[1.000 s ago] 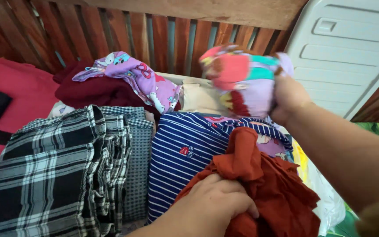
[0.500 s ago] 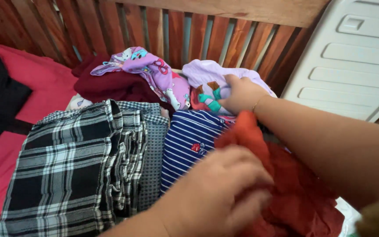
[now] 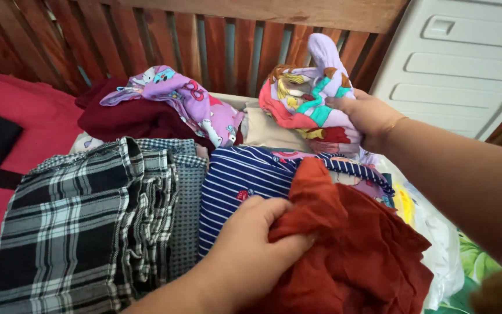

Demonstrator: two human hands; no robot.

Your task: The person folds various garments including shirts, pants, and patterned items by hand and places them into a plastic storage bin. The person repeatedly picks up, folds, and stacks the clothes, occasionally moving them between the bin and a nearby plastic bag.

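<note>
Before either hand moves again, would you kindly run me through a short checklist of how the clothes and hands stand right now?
1. Right hand grips the colourful printed garment: ok.
2. That garment is lifted off the pile: ok.
3. Left hand grips the rust-red cloth: ok.
4. Rust-red cloth free of the striped navy garment: not ok, it lies on it.
5. Black-and-white plaid cloth lies flat, untouched: ok.
6. What lies under the rust-red cloth: cannot tell.

White translucent plastic bag (image 3: 437,256) at four o'clock, crumpled, beside the clothes, no labels, signs, screens
</note>
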